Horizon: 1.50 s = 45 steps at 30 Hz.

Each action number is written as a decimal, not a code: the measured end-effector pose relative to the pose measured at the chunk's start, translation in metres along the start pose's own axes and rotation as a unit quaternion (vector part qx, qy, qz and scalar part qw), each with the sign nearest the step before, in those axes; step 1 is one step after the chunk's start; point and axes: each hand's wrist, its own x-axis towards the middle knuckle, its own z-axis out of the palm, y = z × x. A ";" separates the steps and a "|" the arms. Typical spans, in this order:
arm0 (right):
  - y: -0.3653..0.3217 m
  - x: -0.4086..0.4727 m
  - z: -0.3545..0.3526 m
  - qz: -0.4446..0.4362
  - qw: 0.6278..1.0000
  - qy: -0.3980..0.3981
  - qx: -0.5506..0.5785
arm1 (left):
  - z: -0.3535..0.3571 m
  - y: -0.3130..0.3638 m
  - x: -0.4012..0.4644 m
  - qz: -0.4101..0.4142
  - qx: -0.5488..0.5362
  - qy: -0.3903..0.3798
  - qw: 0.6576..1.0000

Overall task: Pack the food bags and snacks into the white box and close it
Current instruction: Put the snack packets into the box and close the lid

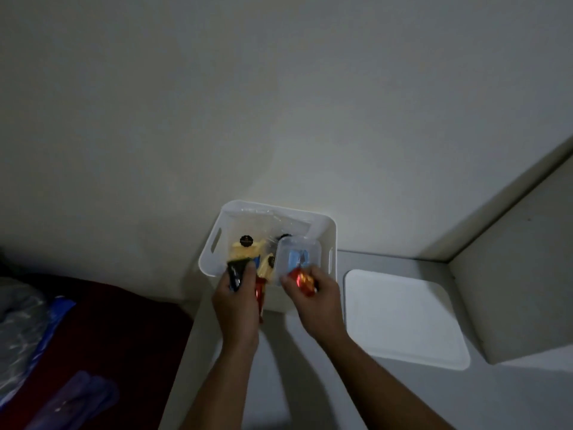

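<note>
**Snacks going into the box**

Packing is in hand, not closing. The box (269,240) sits open at the back edge of the shelf (403,398), against the wall, with food bags (246,248) and a clear tub (299,254) already inside. The left hand (237,301) grips a dark packet (236,276) and a red stick (259,294) over the box's near left corner. The right hand (316,297) pinches a red wrapper (303,280) above the near rim, just beside the tub.

Next, by my judgement, both hands lower their snacks into gaps beside the bags and let go. The lid (403,318) lies flat on the shelf just right of the box, ready for closing afterwards. Space inside looks tight, so the snacks may need tucking flat for the lid to seat.
</note>
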 end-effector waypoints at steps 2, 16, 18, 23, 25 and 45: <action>-0.036 0.038 0.016 -0.017 0.999 0.037 0.035 | 0.011 0.033 0.026 0.057 0.006 0.008 0.998; -0.001 0.112 -0.025 0.155 0.985 -0.030 -0.064 | 0.039 0.038 0.075 0.029 0.374 -0.149 0.915; 0.003 0.100 -0.058 0.158 0.987 0.017 -0.022 | 0.065 0.038 0.047 0.045 0.371 -0.204 0.905; 0.036 0.065 -0.146 0.203 0.970 0.132 -0.018 | 0.137 0.005 -0.022 0.052 0.360 -0.297 0.883; 0.062 0.049 -0.182 0.239 0.958 0.157 -0.038 | 0.160 -0.022 -0.046 0.050 0.371 -0.330 0.867; 0.237 -0.001 -0.367 0.418 0.885 0.043 -0.199 | 0.220 -0.214 -0.103 -0.111 0.433 -0.169 0.878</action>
